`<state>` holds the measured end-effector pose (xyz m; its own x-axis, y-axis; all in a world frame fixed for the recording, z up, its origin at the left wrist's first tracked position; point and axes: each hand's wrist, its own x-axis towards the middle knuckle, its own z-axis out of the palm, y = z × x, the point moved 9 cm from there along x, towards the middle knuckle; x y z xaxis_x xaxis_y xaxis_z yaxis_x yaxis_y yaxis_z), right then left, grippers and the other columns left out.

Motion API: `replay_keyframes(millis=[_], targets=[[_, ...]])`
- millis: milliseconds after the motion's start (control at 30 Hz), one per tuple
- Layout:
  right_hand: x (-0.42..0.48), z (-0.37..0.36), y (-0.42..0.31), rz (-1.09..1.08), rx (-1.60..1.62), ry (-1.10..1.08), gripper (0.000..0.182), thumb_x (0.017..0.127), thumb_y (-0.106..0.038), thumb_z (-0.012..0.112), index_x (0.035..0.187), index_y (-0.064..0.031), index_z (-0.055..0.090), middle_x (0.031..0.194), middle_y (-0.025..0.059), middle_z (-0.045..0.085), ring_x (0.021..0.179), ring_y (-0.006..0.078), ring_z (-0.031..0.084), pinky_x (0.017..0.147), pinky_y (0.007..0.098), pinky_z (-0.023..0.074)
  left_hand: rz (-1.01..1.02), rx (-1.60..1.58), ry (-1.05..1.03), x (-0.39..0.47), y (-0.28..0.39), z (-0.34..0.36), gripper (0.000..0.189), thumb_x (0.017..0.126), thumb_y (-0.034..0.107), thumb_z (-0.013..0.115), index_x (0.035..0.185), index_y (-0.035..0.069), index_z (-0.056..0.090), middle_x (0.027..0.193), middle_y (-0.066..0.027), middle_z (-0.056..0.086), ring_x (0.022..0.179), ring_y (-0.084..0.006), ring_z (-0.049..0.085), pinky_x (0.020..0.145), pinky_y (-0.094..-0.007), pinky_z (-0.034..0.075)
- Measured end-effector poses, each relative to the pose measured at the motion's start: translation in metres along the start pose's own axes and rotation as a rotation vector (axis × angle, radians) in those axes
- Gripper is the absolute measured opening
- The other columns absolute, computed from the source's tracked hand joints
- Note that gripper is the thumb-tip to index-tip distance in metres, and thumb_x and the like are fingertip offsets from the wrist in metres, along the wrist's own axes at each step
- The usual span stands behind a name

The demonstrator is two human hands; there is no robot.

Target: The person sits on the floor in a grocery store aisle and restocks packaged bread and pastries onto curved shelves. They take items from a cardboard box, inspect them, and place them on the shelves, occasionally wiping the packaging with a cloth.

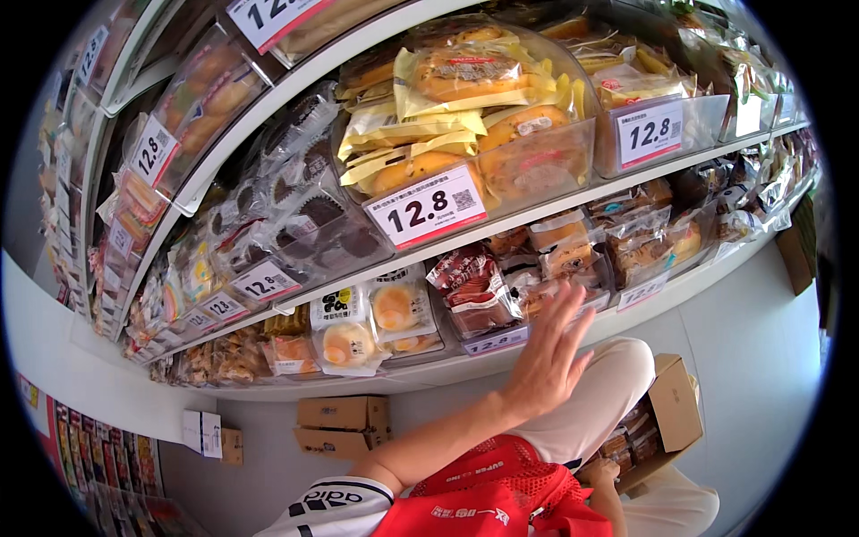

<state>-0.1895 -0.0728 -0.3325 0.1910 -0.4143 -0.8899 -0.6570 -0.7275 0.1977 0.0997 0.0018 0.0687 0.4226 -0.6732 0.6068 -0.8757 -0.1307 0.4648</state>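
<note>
My left hand (551,356) is raised in front of the lowest shelf, its fingers spread and nothing in it. Behind the fingertips lie wrapped bread slices (562,245), and a dark red bread package (473,288) is to their left. At the lower right, my right hand (602,471) is curled at the near edge of an opened cardboard box (676,406). Several wrapped brown baked goods (627,436) lie inside that box. My bent knee (621,369) stands between the shelf and the box.
On the shelf above, a clear plastic bin (557,151) holds yellow bread packages (470,74). Dark cakes in clear packs (329,215) stand to its left. Price tags (426,207) line the shelf edges. Another cardboard box (342,423) sits on the floor (262,463).
</note>
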Motion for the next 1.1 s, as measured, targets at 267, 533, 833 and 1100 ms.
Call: replay_keyframes(millis=[267,533,833,1100], targets=[[0.006,0.002,-0.021,-0.084,-0.213,0.113,0.054,0.081,-0.049,0.067,0.124,-0.0169,0.070,0.127,0.0065,0.068,0.117,0.0203,0.065,0.088,0.0353,0.0544,0.027,-0.210,-0.073,-0.045,0.041,0.017,0.070,0.083,0.004,0.073,0.145,0.004,0.040,0.157,-0.0204,0.030,0.147,-0.0406,0.027,0.120,-0.0571,0.026],[0.008,0.003,-0.007,-0.079,-0.162,0.101,0.058,0.074,-0.047,0.073,0.121,-0.0145,0.071,0.120,0.0095,0.070,0.111,0.0230,0.067,0.085,0.0370,0.0550,0.055,-0.194,-0.054,-0.043,0.040,0.006,0.066,0.082,0.001,0.072,0.141,0.003,0.043,0.154,-0.0206,0.034,0.144,-0.0426,0.032,0.118,-0.0569,0.030],[-0.003,-0.042,0.047,-0.032,0.021,-0.020,0.063,0.066,-0.044,0.078,0.119,-0.0117,0.071,0.111,0.0128,0.072,0.103,0.0259,0.070,0.081,0.0389,0.0557,0.024,-0.254,-0.093,-0.056,0.042,0.007,0.058,0.082,0.002,0.072,0.135,0.003,0.048,0.149,-0.0185,0.041,0.142,-0.0385,0.037,0.118,-0.0521,0.033],[-0.165,-0.184,0.172,-0.079,0.773,0.677,0.058,0.053,-0.024,0.085,0.103,-0.0029,0.066,0.085,0.0165,0.069,0.081,0.0343,0.068,0.074,0.0426,0.0533,-0.322,-0.659,-0.310,-0.067,0.031,0.040,0.061,0.087,0.010,0.073,0.141,0.004,0.043,0.148,-0.0167,0.042,0.136,-0.0319,0.044,0.114,-0.0453,0.037]])
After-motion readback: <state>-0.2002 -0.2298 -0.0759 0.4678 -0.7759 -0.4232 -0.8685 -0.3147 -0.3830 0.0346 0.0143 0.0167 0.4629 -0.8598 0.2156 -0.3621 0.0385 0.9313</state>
